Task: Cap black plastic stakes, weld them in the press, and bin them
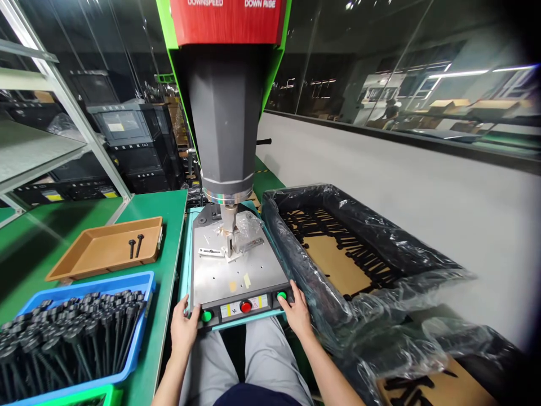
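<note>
In front of me stands a bench press machine with a grey head [224, 113] above a metal base plate [220, 282]. My left hand [185, 327] rests at the base's front left corner, fingers apart, its thumb beside the left green button [206, 316]. At the front right corner, my right hand [299, 313] is spread with its thumb at the right green button [282, 295]; whether it presses is unclear. Neither hand holds anything. A red button [245, 307] sits between them. The metal tip [229, 217] reaches down to a small fixture [230, 254] partly surrounded by clear plastic.
At left, a blue tray [151, 282] holds many black bolt-like parts; a brown tray [101, 245] behind it holds two. On the right, a plastic-lined black bin [422, 248] contains similar parts and cardboard. A shelf rack [84, 113] and stacked crates [131, 135] stand behind.
</note>
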`<action>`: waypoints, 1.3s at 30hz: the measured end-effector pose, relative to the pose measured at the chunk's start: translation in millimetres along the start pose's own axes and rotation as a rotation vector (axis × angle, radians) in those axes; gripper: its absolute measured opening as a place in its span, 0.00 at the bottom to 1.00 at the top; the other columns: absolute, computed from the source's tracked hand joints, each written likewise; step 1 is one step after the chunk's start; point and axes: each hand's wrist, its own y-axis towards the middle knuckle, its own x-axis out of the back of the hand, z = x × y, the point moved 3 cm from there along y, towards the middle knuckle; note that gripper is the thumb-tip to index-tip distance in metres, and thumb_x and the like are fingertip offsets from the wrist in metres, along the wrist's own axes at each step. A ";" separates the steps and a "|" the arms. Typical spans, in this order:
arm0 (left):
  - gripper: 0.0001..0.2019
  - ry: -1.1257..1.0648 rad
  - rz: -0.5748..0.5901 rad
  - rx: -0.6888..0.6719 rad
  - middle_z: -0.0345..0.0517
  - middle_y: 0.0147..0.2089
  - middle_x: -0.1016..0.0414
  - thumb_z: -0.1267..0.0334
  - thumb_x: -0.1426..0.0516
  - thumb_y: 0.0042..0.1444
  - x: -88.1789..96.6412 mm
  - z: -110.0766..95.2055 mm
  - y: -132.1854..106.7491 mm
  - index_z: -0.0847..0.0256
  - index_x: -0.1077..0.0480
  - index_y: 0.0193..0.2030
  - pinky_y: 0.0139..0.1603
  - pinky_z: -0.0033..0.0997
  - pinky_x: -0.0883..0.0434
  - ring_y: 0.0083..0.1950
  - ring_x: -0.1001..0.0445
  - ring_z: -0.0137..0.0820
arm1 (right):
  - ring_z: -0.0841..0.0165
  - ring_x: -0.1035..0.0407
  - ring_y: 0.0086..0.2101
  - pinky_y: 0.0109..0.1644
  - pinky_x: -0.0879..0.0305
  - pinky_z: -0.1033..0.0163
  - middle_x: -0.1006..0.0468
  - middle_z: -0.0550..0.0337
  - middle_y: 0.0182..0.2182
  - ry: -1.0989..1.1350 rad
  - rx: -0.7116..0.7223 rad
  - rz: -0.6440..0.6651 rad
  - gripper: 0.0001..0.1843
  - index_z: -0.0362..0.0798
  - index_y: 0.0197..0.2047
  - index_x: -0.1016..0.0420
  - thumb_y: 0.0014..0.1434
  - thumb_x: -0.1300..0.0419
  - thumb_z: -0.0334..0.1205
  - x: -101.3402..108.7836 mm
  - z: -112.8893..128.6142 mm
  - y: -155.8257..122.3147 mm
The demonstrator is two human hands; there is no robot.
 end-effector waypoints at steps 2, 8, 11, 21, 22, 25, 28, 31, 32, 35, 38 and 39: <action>0.28 -0.043 -0.096 -0.047 0.56 0.59 0.32 0.51 0.42 0.51 1.7 -15.0 6.2 0.61 0.33 0.57 0.56 0.44 0.31 0.58 0.31 0.46 | 0.52 0.35 0.55 0.47 0.27 0.51 0.38 0.46 0.59 0.006 -0.011 0.005 0.38 0.52 0.66 0.42 0.54 0.42 0.54 0.1 0.2 0.1; 0.24 -0.444 0.049 -0.100 0.56 0.56 0.29 0.54 0.40 0.52 -20.4 -79.4 35.4 0.60 0.32 0.55 0.57 0.45 0.32 0.55 0.28 0.40 | 0.53 0.33 0.52 0.48 0.28 0.51 0.35 0.44 0.56 -0.028 -0.023 -0.054 0.35 0.48 0.62 0.37 0.54 0.43 0.55 2.4 10.9 1.2; 0.25 -0.591 0.207 -0.118 0.55 0.60 0.32 0.55 0.39 0.52 -36.4 -105.5 55.0 0.56 0.33 0.57 0.57 0.44 0.33 0.57 0.30 0.40 | 0.52 0.36 0.55 0.54 0.32 0.48 0.33 0.43 0.54 -0.055 0.123 -0.181 0.28 0.46 0.55 0.30 0.56 0.43 0.52 -0.2 42.7 -2.6; 0.21 -0.959 0.407 0.018 0.52 0.61 0.36 0.56 0.35 0.46 -59.7 -151.5 111.0 0.58 0.29 0.48 0.50 0.38 0.29 0.60 0.33 0.43 | 0.64 0.26 0.40 0.45 0.29 0.57 0.21 0.53 0.43 0.287 0.187 0.374 0.20 0.47 0.55 0.31 0.59 0.46 0.40 -92.4 160.7 0.3; 0.21 -0.981 0.403 0.023 0.53 0.61 0.35 0.56 0.35 0.46 -60.9 -153.3 114.5 0.59 0.28 0.47 0.49 0.37 0.29 0.59 0.32 0.41 | 0.64 0.26 0.40 0.46 0.30 0.58 0.21 0.54 0.43 0.296 0.201 0.411 0.21 0.48 0.56 0.32 0.60 0.46 0.40 -102.6 167.9 5.3; 0.21 -1.025 0.391 0.023 0.55 0.59 0.31 0.56 0.35 0.46 -63.4 -156.7 122.3 0.61 0.27 0.46 0.48 0.35 0.30 0.54 0.27 0.39 | 0.65 0.26 0.40 0.47 0.31 0.58 0.20 0.56 0.41 0.321 0.235 0.446 0.23 0.47 0.57 0.33 0.59 0.46 0.39 -130.3 182.1 24.8; 0.21 -1.021 0.370 0.021 0.56 0.58 0.30 0.57 0.34 0.44 -63.3 -158.5 126.0 0.62 0.27 0.46 0.46 0.35 0.30 0.49 0.25 0.37 | 0.66 0.26 0.36 0.45 0.31 0.59 0.21 0.57 0.38 0.344 0.216 0.392 0.24 0.46 0.58 0.35 0.58 0.48 0.37 -148.9 187.3 44.3; 0.22 -1.000 0.353 0.032 0.57 0.58 0.31 0.59 0.33 0.43 -61.1 -160.4 125.9 0.63 0.27 0.46 0.43 0.33 0.29 0.46 0.24 0.35 | 0.66 0.27 0.35 0.43 0.31 0.60 0.22 0.58 0.35 0.311 0.206 0.297 0.23 0.46 0.58 0.35 0.59 0.48 0.38 -153.6 191.8 55.8; 0.23 -0.998 0.352 0.034 0.57 0.59 0.31 0.59 0.33 0.43 -60.3 -161.2 125.4 0.63 0.27 0.47 0.42 0.32 0.29 0.46 0.23 0.34 | 0.66 0.27 0.36 0.43 0.32 0.60 0.22 0.59 0.35 0.298 0.216 0.259 0.22 0.47 0.57 0.35 0.59 0.48 0.39 -152.4 193.9 57.7; 0.23 -0.996 0.363 0.027 0.57 0.59 0.31 0.60 0.33 0.43 -58.7 -164.2 124.1 0.63 0.28 0.48 0.41 0.31 0.28 0.44 0.23 0.33 | 0.66 0.28 0.36 0.45 0.32 0.59 0.23 0.60 0.34 0.293 0.248 0.121 0.21 0.47 0.57 0.36 0.61 0.50 0.40 -144.0 200.2 61.4; 0.23 -0.992 0.380 0.019 0.56 0.58 0.30 0.60 0.33 0.44 -57.8 -168.2 123.3 0.63 0.28 0.48 0.40 0.30 0.28 0.42 0.22 0.31 | 0.66 0.29 0.36 0.46 0.31 0.58 0.26 0.55 0.38 0.262 0.280 -0.048 0.23 0.47 0.58 0.36 0.61 0.50 0.41 -134.6 204.2 67.1; 0.23 -0.988 0.380 0.018 0.56 0.57 0.29 0.59 0.33 0.44 -57.2 -169.9 122.9 0.63 0.28 0.48 0.40 0.30 0.28 0.41 0.22 0.31 | 0.65 0.29 0.39 0.47 0.32 0.57 0.27 0.53 0.41 0.233 0.309 -0.105 0.23 0.47 0.59 0.35 0.60 0.49 0.41 -131.9 205.9 69.8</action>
